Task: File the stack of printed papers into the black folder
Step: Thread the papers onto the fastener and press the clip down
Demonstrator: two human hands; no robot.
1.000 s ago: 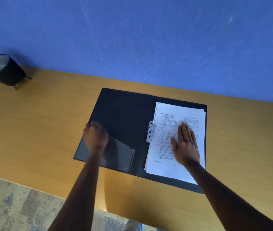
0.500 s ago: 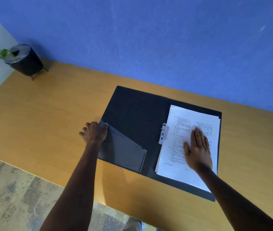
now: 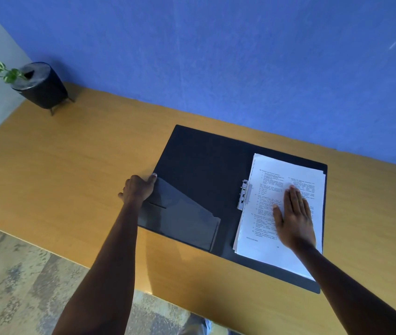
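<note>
The black folder lies open on the wooden table, with a clear pocket on its left flap. The stack of printed papers rests on the right flap beside the metal clip at the spine. My right hand lies flat on the papers, fingers together. My left hand grips the left edge of the left flap, thumb on top of it, fingers curled at the edge.
A black plant pot with a small green sprig stands at the table's far left corner. The blue wall runs along the table's back. The table's front edge borders patterned floor at the lower left.
My left hand slid from the clear pocket to the folder's left edge and took hold of it. The view shifted, so the folder appears further right. My right hand stays on the papers.
</note>
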